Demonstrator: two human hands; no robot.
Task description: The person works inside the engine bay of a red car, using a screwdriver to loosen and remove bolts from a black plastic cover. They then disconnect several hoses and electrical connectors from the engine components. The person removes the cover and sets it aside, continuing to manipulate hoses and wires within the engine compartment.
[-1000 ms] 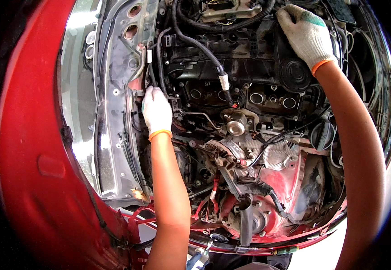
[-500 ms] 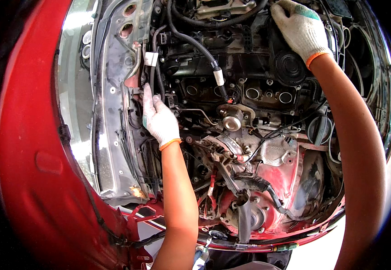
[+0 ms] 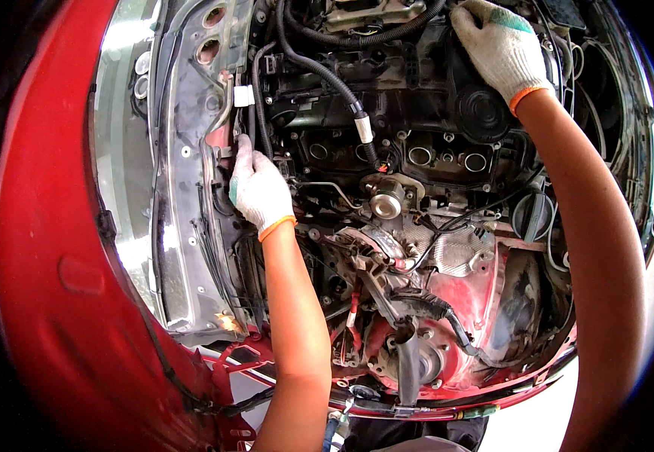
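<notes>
My left hand [image 3: 261, 188], in a white knit glove with an orange cuff, reaches the left side of the engine bay. Its thumb and index finger close on a thin black cable [image 3: 252, 117] with a white tag [image 3: 243, 96]. The hand partly hides the grip. At the top right, my right hand [image 3: 502, 56], gloved the same way with a green patch, rests on the black engine cover [image 3: 459, 79]. Its fingers curl under at the upper edge, so whatever they hold is hidden. A ribbed black hose [image 3: 334, 81] runs between the hands.
A silver cylindrical part [image 3: 386, 203] stands mid-engine, below round ports [image 3: 420, 156]. Loose wires and a hanging bracket [image 3: 407, 369] lie nearer. The red fender [image 3: 63, 226] and windshield [image 3: 125, 113] are left. A green-handled tool [image 3: 480, 412] lies on the near edge.
My left hand has moved slightly left, its index finger bending in towards the thumb. The tagged cable has shifted left with it. My right hand has stayed almost still.
</notes>
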